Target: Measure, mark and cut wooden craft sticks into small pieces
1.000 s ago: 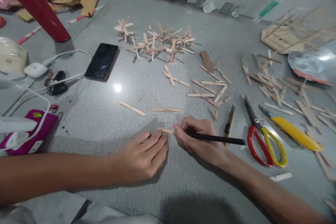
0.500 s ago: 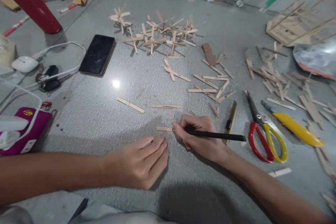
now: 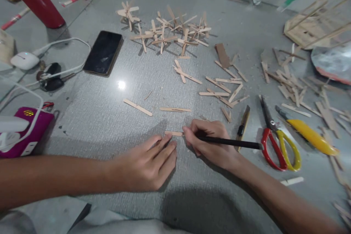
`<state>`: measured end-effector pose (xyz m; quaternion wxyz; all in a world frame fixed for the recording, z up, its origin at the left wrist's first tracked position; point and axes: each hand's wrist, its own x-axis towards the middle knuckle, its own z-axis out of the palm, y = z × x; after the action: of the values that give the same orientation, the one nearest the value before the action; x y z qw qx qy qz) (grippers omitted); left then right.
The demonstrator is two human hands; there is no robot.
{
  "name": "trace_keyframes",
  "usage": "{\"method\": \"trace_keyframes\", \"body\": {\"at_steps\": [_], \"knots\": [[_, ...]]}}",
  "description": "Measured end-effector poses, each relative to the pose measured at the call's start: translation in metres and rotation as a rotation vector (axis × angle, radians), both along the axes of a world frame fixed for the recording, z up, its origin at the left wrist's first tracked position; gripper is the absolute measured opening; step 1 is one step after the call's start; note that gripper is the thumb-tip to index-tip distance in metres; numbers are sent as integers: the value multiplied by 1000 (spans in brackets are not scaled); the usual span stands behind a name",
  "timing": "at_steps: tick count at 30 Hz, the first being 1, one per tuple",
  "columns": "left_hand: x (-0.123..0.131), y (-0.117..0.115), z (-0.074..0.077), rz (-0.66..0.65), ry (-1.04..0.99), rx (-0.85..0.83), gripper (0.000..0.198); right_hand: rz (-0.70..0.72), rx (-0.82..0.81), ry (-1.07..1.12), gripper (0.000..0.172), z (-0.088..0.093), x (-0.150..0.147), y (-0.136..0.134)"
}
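Observation:
My right hand (image 3: 210, 139) is closed round a slim black pencil (image 3: 230, 142), its point end hidden by my fingers at a short wooden craft stick (image 3: 175, 134). That stick lies flat on the table, its right end partly covered by my right fingertips. My left hand (image 3: 155, 162) rests palm down with its fingers stretched out, the fingertips touching the stick's near edge. Just beyond lie a split craft stick (image 3: 175, 109) and a notched craft stick (image 3: 138, 107).
Right of my hand are a craft knife (image 3: 243, 128), red-and-yellow scissors (image 3: 272, 124) and a yellow cutter (image 3: 312, 135). Star-shaped stick assemblies (image 3: 161, 38) stand at the back, with loose stick pieces (image 3: 223, 93) nearer. A phone (image 3: 103, 53) and purple power bank (image 3: 34, 128) lie left.
My left hand has shifted slightly up and its fingertips now touch the stick. My right hand stays at the stick's right end with the pencil. The whole view has shifted slightly.

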<state>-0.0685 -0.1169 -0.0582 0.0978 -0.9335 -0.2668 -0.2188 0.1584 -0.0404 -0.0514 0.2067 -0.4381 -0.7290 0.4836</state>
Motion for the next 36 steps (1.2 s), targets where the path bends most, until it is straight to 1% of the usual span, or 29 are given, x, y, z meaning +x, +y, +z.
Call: {"method": "trace_keyframes", "body": {"at_steps": [10, 22, 30, 34, 36], "knots": [[1, 2, 3, 4, -18, 19, 22, 4, 11, 8, 45, 0, 0, 0], [0, 2, 2, -11, -29, 1, 22, -6, 11, 7, 44, -1, 1, -2], [0, 0, -2, -10, -28, -15, 22, 10, 75, -11, 46, 0, -2, -1], [0, -1, -3, -8, -16, -6, 22, 29, 144, -13, 47, 0, -2, -1], [0, 0, -3, -8, -18, -4, 21, 33, 133, 1, 47, 1, -2, -1]]}}
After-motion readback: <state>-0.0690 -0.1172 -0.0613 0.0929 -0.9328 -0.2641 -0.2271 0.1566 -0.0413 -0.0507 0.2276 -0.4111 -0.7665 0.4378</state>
